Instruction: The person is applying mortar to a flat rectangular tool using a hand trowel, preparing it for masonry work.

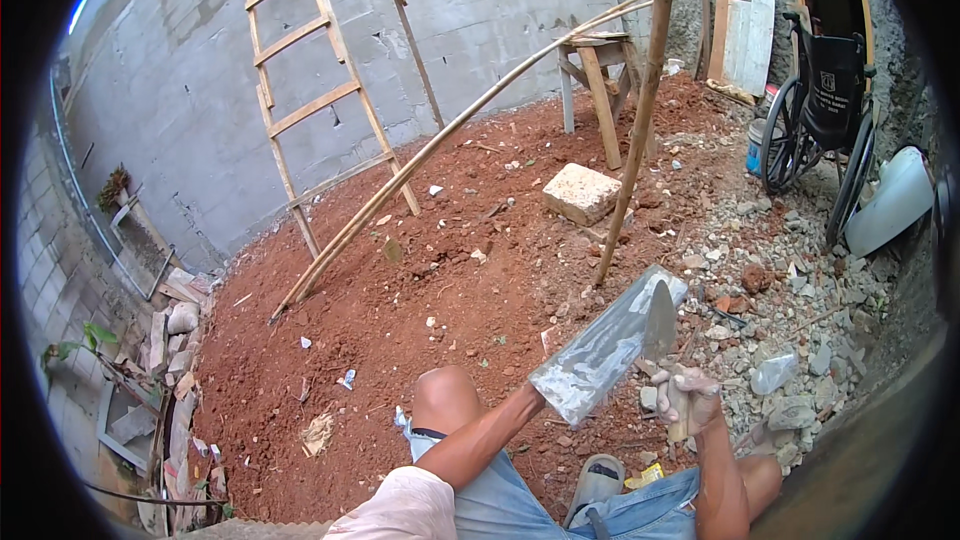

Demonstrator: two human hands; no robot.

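My right hand (694,392), crusted with pale mortar, is closed around the wooden handle of a trowel (660,324). The trowel's pointed metal blade stands up against the right side of a long grey board (592,358) smeared with wet-looking mortar. My left forearm (488,442) ends at the board's lower left edge. The left hand lies hidden behind the board, which it appears to hold tilted above the ground; its fingers do not show. Below are my knees in torn jeans and a grey sandal (597,485).
Red soil (400,340) spreads ahead, with rubble (790,310) at the right. A bamboo pole (636,120) rises ahead, near a pale block (582,193). A wooden ladder (315,105) leans on the block wall. A wooden trestle (600,100) and a wheelchair (826,110) stand farther back.
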